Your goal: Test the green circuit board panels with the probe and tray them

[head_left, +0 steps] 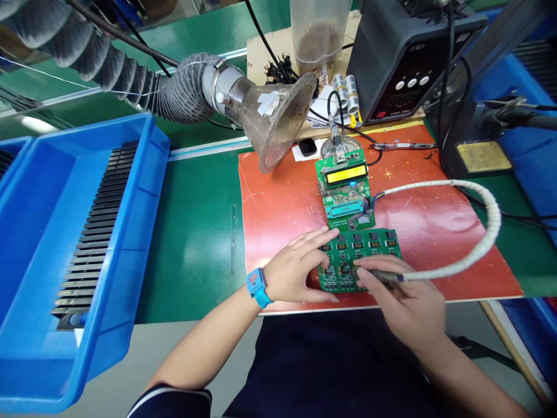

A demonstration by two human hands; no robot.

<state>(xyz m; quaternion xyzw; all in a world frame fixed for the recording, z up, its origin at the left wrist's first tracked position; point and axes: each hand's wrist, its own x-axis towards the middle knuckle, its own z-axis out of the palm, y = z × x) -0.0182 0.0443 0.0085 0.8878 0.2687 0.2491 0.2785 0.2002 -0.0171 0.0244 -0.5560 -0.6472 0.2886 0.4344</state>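
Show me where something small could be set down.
Bare: green tabletop between the blue plastic bin and glossy red sheet; also that sheet inside the curved white cable. Crowded: around left hand and right hand at green rectangular circuit board.

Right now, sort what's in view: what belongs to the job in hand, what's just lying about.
In the job:
digit-display board, touched by the left hand
probe, held in the right hand
yellow-screen board, wired to the probe

Apparently lying about:
square black-faced device
pen-like tool
yellow pad
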